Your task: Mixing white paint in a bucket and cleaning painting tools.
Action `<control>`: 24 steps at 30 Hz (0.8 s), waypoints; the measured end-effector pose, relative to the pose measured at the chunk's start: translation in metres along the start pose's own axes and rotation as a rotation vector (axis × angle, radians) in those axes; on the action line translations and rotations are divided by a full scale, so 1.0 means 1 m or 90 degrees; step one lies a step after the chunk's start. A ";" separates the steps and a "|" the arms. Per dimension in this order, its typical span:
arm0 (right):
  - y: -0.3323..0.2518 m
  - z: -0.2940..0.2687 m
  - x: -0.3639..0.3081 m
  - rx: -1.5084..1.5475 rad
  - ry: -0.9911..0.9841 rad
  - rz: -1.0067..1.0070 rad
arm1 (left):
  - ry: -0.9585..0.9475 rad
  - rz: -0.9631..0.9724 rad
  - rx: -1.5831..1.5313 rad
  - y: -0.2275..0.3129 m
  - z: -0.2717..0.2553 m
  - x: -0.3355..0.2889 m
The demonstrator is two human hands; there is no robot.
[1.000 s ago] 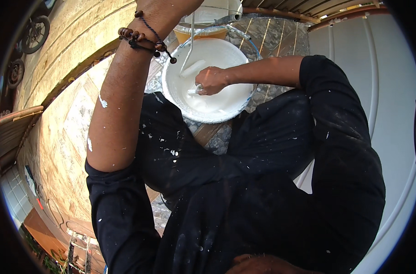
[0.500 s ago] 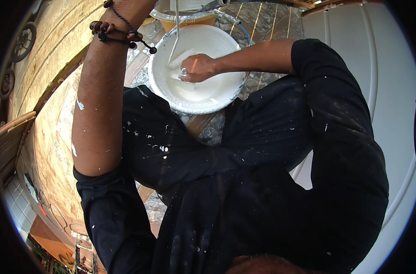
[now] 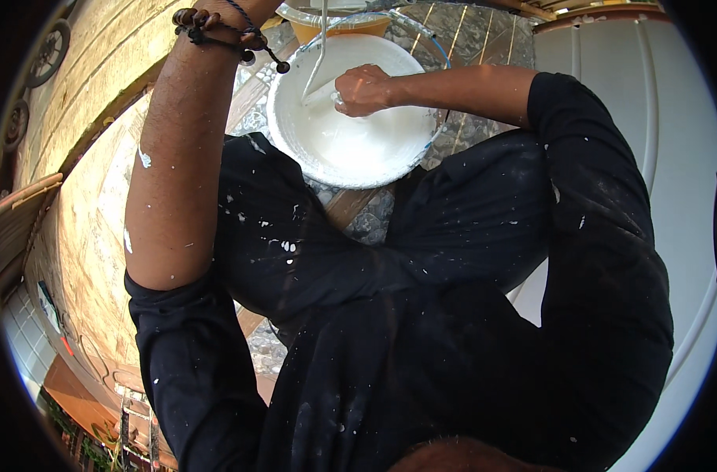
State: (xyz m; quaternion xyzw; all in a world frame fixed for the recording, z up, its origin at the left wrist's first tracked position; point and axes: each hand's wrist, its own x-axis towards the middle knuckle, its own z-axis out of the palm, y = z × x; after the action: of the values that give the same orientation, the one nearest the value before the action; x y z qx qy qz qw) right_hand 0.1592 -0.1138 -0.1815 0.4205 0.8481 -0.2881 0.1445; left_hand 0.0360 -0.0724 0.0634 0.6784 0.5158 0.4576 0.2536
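Clearly, the right arm (image 3: 469, 88) reaches inward, elbow bent; the right hand (image 3: 363, 90) is over white liquid (image 3: 351, 149) in a tub (image 3: 374, 52), grip closed round a white tool (image 3: 337, 99) near a bent rod (image 3: 319, 63); the left forearm (image 3: 177, 165) stretches upward, its hand out of view.

Black shirt (image 3: 421, 354) with sleeves (image 3: 598, 173) ending near the elbows, black trousers (image 3: 469, 212), white flecks (image 3: 288, 246) scattered across the cloth, brown beaded bracelet (image 3: 195, 19) with dark cord (image 3: 270, 53) on the left wrist (image 3: 244, 11), white smears (image 3: 144, 158) on the left forearm (image 3: 173, 189), bare right hand (image 3: 362, 90)
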 end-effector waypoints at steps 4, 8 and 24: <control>0.002 -0.011 -0.001 -0.047 -0.044 0.028 | 0.003 0.048 0.006 0.000 -0.005 0.005; 0.011 -0.018 -0.004 -0.073 -0.077 0.051 | 0.011 0.071 0.001 -0.001 -0.007 0.006; 0.012 -0.021 -0.017 -0.252 -0.002 -0.256 | 0.145 0.336 0.082 -0.001 0.002 0.017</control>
State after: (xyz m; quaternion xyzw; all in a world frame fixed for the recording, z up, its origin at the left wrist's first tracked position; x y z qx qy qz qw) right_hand 0.1796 -0.1062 -0.1611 0.2069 0.9540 -0.1402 0.1655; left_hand 0.0382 -0.0558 0.0681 0.7480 0.3751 0.5471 0.0225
